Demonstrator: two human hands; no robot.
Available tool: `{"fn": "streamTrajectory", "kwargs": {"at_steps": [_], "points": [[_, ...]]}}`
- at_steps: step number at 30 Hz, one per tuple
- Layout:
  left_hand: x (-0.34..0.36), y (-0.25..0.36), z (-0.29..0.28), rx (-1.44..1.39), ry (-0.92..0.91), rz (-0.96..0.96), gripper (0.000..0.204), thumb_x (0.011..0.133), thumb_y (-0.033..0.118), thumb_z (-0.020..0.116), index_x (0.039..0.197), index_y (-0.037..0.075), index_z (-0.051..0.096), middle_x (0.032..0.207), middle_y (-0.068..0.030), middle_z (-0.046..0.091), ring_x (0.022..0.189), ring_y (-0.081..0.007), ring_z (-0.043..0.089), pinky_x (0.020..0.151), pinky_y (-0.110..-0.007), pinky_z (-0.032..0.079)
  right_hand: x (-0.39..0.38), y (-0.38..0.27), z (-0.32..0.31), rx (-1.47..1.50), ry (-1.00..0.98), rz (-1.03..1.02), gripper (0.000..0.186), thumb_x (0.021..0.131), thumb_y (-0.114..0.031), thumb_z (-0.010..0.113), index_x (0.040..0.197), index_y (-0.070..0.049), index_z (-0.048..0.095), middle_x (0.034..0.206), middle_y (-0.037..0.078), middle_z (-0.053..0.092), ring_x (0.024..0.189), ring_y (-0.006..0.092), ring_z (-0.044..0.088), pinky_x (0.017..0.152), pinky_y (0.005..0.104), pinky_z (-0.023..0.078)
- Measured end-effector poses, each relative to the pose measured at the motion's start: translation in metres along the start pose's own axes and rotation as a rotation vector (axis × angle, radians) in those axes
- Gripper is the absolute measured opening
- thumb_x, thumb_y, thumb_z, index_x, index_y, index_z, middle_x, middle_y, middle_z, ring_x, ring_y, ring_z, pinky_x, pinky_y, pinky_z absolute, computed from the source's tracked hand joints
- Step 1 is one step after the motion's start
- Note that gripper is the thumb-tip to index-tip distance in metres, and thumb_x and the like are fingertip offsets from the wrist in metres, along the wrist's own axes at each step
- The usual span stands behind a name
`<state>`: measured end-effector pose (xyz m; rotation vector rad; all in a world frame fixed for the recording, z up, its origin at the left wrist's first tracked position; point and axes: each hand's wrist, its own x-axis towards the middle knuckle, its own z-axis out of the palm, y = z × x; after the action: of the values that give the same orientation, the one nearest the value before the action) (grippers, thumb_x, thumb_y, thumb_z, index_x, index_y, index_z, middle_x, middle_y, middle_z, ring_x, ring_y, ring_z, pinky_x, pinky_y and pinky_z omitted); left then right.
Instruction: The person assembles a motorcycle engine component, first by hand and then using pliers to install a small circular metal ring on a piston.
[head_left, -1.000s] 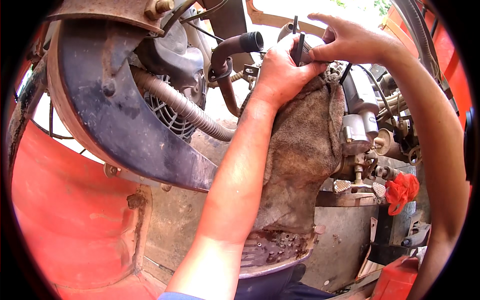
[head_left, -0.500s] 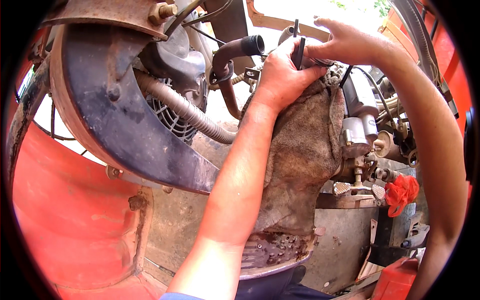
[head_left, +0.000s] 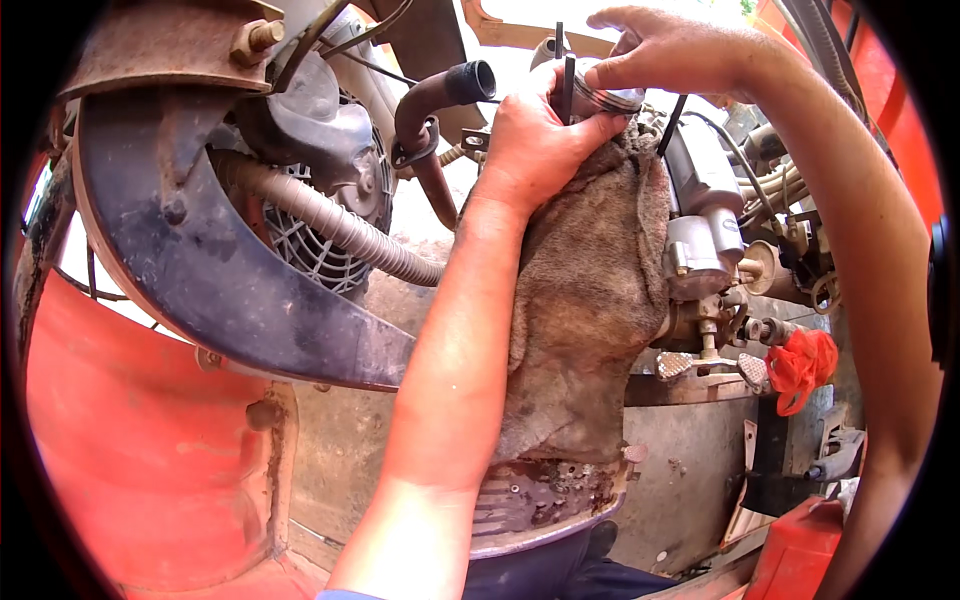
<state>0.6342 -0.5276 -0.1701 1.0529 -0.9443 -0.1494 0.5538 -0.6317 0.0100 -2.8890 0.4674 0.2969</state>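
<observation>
A silvery piston (head_left: 615, 101) with ring grooves shows between my hands at the top of the engine. My left hand (head_left: 540, 140) is wrapped round its near left side, thumb along the lower edge; the fingertips are hidden behind it. My right hand (head_left: 680, 52) reaches over from the right, its thumb on the piston's upper side and its fingers stretched out leftward, apart from the thumb. Two dark upright studs (head_left: 569, 88) rise beside my left hand. Just below, a dirty brown cloth (head_left: 590, 260) drapes over the engine.
A curved dark metal arm (head_left: 230, 270) fills the left, near a ribbed hose (head_left: 310, 215), a fan guard (head_left: 325, 240) and a bent pipe (head_left: 430, 120). Right of the cloth stand a grey cylindrical part (head_left: 705, 190), metal pedals (head_left: 708, 366) and a red plastic bag (head_left: 802, 370). Red bodywork (head_left: 140, 450) borders the left.
The whole view has shifted, so the engine and both hands appear slightly farther left and up. More of the piston's grooved side shows between my hands. My left hand keeps its hold.
</observation>
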Motion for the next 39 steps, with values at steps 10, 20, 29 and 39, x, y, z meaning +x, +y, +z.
{"fn": "streamTrajectory", "kwargs": {"at_steps": [10,20,29,39], "points": [[-0.002,0.002,-0.003,0.094,0.005,-0.039,0.043,0.075,0.022,0.090,0.108,0.001,0.071,0.092,-0.0075,0.077,0.083,-0.0144,0.071,0.080,-0.032,0.057,0.000,0.000,0.017,-0.169,0.156,-0.110,0.092,0.082,-0.031,0.085,0.156,0.002,0.040,0.119,0.023,0.067,0.107,0.0276,0.067,0.094,0.0366,0.054],[-0.003,0.008,-0.001,0.058,0.029,-0.007,0.041,0.078,0.025,0.090,0.106,0.002,0.071,0.091,-0.0051,0.077,0.082,-0.0124,0.071,0.079,-0.032,0.058,-0.004,0.001,0.021,-0.004,0.100,-0.142,0.092,0.082,-0.019,0.083,0.160,-0.007,0.036,0.133,0.028,0.060,0.121,0.0330,0.062,0.104,0.0389,0.052],[-0.003,0.010,-0.004,0.133,0.030,-0.051,0.043,0.076,0.024,0.090,0.109,0.003,0.071,0.091,-0.0059,0.077,0.084,-0.0133,0.072,0.082,-0.032,0.058,-0.001,0.007,0.021,0.177,0.122,-0.110,0.084,0.087,-0.025,0.081,0.156,0.001,0.040,0.129,0.029,0.063,0.117,0.0315,0.065,0.101,0.0375,0.054],[-0.005,0.015,-0.004,0.084,0.026,-0.057,0.038,0.077,0.020,0.088,0.105,0.002,0.070,0.088,-0.0050,0.077,0.083,-0.0120,0.071,0.080,-0.032,0.057,0.006,0.002,0.024,0.117,0.139,-0.188,0.089,0.087,-0.039,0.079,0.150,0.010,0.041,0.113,0.025,0.070,0.100,0.0268,0.071,0.088,0.0367,0.057]]}}
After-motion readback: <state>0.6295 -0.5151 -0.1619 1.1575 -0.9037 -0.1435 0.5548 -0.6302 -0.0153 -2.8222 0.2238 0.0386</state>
